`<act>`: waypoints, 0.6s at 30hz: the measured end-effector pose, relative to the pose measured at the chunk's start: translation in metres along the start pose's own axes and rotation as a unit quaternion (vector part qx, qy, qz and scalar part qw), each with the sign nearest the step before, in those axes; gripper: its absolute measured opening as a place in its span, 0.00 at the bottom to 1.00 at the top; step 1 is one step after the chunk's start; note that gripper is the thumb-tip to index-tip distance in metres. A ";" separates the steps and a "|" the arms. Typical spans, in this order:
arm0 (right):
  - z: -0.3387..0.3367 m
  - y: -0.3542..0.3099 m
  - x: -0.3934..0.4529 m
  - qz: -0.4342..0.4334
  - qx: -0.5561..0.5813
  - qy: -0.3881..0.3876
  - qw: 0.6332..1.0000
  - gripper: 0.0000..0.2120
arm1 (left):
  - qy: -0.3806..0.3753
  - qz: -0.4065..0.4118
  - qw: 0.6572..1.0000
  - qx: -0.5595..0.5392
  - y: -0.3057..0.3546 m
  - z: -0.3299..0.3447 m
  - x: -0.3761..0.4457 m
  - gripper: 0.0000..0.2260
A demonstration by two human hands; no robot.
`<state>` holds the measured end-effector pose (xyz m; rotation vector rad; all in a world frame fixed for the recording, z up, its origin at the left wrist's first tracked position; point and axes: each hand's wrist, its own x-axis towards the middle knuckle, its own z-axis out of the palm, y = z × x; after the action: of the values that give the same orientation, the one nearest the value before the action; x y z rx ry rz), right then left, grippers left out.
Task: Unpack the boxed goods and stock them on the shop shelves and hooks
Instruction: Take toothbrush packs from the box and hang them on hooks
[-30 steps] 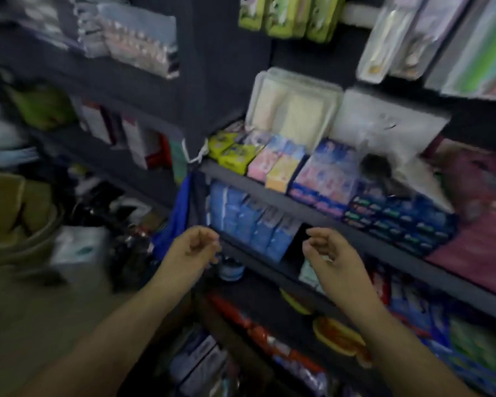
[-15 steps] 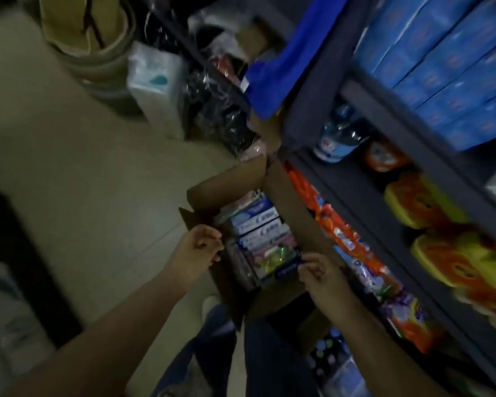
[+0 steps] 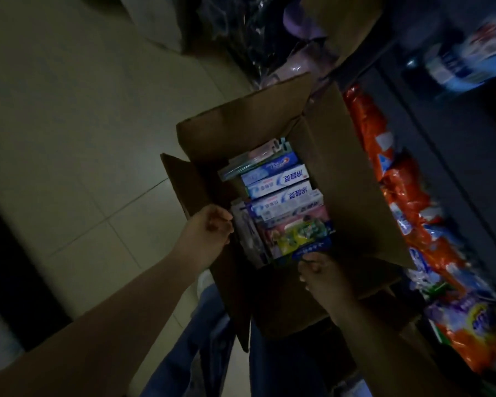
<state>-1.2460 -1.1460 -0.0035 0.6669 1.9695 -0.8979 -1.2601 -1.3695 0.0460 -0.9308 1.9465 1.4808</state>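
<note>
The left hand has its fingers curled in on themselves at the left inner edge of the open cardboard box; its knuckles sit right against the packs, but the dim light does not show whether it pinches anything. The right hand is at the near end of the box, fingers curled and pinching the lower edge of a dark blue pack that lies nearest the person. The box stands on the tiled floor with all its flaps folded out, and it is packed with long toothpaste cartons lying flat in a row, white and blue with printed lettering, with a pink and green pack just behind the blue one. The cartons lie beyond both hands, between them and the far flap. To the right of the box, orange bags line the lowest shelf of the dark shelving. The person's blue jeans show below the box.
</note>
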 end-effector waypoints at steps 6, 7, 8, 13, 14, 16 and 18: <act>0.026 -0.009 0.069 -0.046 -0.031 -0.031 0.998 0.07 | 0.002 0.026 0.999 0.027 -0.017 0.017 0.058 0.09; 0.027 -0.013 0.076 -0.053 -0.031 -0.027 0.998 0.06 | 0.004 0.020 1.000 0.017 -0.018 0.017 0.064 0.12; 0.028 -0.017 0.081 -0.058 -0.028 -0.024 0.998 0.07 | 0.007 0.012 1.000 0.011 -0.018 0.016 0.068 0.13; 0.025 -0.033 0.097 -0.056 -0.015 -0.037 0.998 0.10 | 0.026 -0.028 0.999 0.002 -0.023 0.010 0.083 0.08; 0.023 -0.035 0.101 -0.056 -0.013 -0.040 0.998 0.09 | 0.029 -0.029 0.999 0.001 -0.022 0.011 0.088 0.06; 0.019 -0.039 0.114 -0.053 -0.012 -0.040 0.998 0.05 | 0.035 -0.021 0.999 0.002 -0.020 0.016 0.100 0.05; 0.018 -0.042 0.133 -0.054 -0.016 -0.040 0.998 0.04 | 0.039 -0.012 0.999 0.002 -0.015 0.022 0.114 0.05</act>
<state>-1.3343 -1.1700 -0.1104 0.5021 1.9582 -0.9421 -1.3206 -1.3747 -0.0546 -1.0220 1.9856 1.4472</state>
